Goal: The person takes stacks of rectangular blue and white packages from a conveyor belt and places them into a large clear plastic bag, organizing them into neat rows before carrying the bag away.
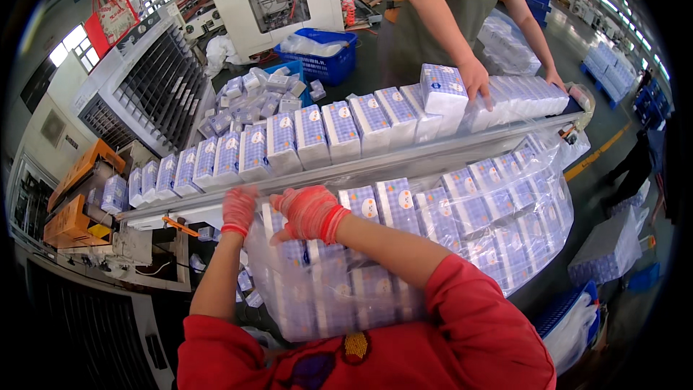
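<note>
Both my hands wear red-and-white knitted gloves. My right hand [309, 213] has its fingers and thumb curled round the top of a tissue pack [271, 221] at the left end of a large clear plastic bag [303, 318]. Rows of blue-checked tissue packs [395, 206] stand upright inside this bag, in front of me. Just left of that pack, my left hand [240, 209] is smeared by motion beside the conveyor's near rail [346, 173]; its fingers cannot be made out. Beyond the rail, a line of similar tissue packs [310, 133] stands along the conveyor.
Across the conveyor, a co-worker's hands [474, 81] rest on packs at its right end. Loose packs [253, 97] are heaped behind the line, near a blue basket [325, 58]. An orange-framed machine [76, 220] stands at the left end. A blue crate [567, 314] holds plastic film at lower right.
</note>
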`<state>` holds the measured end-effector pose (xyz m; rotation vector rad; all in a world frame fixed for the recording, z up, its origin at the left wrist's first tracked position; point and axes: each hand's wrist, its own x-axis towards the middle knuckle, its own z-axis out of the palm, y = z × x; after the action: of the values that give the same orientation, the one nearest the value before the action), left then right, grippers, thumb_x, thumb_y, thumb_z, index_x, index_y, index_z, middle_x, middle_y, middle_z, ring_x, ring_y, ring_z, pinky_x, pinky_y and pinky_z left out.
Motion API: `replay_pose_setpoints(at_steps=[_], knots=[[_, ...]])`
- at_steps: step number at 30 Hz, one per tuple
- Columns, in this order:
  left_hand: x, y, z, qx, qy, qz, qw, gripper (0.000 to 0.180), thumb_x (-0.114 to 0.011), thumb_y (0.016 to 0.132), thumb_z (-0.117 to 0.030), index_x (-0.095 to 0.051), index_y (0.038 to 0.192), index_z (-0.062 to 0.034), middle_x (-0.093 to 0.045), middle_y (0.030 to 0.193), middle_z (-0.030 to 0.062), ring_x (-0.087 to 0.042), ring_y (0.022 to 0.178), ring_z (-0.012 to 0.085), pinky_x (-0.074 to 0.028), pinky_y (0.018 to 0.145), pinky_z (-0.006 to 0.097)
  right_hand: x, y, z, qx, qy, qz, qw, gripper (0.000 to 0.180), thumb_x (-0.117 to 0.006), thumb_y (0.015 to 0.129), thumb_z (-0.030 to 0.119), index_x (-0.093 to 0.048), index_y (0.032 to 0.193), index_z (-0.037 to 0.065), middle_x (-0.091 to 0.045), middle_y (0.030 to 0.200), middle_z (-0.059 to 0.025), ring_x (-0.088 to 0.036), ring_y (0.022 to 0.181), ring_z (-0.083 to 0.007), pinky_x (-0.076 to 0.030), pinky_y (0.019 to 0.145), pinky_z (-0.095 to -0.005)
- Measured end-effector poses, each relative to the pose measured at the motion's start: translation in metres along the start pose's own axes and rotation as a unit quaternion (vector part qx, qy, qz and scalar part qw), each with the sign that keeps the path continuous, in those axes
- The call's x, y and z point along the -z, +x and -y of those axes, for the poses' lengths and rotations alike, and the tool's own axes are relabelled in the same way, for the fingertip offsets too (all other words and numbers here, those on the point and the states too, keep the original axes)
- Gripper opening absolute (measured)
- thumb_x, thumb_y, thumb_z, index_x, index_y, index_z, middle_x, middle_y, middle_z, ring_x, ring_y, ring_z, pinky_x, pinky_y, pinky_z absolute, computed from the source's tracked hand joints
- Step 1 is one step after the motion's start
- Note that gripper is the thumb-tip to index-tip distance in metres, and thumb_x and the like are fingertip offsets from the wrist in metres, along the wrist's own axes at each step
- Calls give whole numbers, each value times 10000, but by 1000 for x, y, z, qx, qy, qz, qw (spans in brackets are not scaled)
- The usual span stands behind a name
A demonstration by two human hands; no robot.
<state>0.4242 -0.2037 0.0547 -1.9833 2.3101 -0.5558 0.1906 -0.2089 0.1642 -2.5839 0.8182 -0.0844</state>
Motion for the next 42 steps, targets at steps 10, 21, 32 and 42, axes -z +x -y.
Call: replay_pose_setpoints(at_steps=[10,21,32,42], knots=[[249,2,-55,182,-689,-417,564,142,-534,811,-231,-546,742,-108,-465,583,-68,-354,478,3,-263,427,147,-25,12,-30,3,9,11,1000,620,-542,674,524,-458,1104,85,-510,1060,-121,-497,963,-285,-408,782,-370],[211,-85,-90,129,-621,-114,765,457,-409,850,-195,-294,1257,-22,-455,1134,86,-441,994,154,-323,871,267,105,-227,-212,-365,-65,125,920,618,-507,712,518,-461,1153,87,-486,1126,-133,-410,1096,-259,-302,921,-321],[208,-113,-132,216,-499,-323,775,463,-472,828,-105,-303,1255,-43,-350,1262,101,-380,1107,198,-292,920,286,54,-412,-340,-218,395,-370,813,691,-634,725,216,-254,1257,-8,-476,1107,-129,-443,1008,-171,-324,889,-278],[265,15,-237,-60,-86,295,950,346,-508,768,-266,-505,1061,-83,-557,940,174,-538,850,317,-430,736,364,56,-416,-277,-256,27,-202,945,272,-575,728,247,-536,920,58,-578,754,-115,-565,723,-254,-442,642,-315]])
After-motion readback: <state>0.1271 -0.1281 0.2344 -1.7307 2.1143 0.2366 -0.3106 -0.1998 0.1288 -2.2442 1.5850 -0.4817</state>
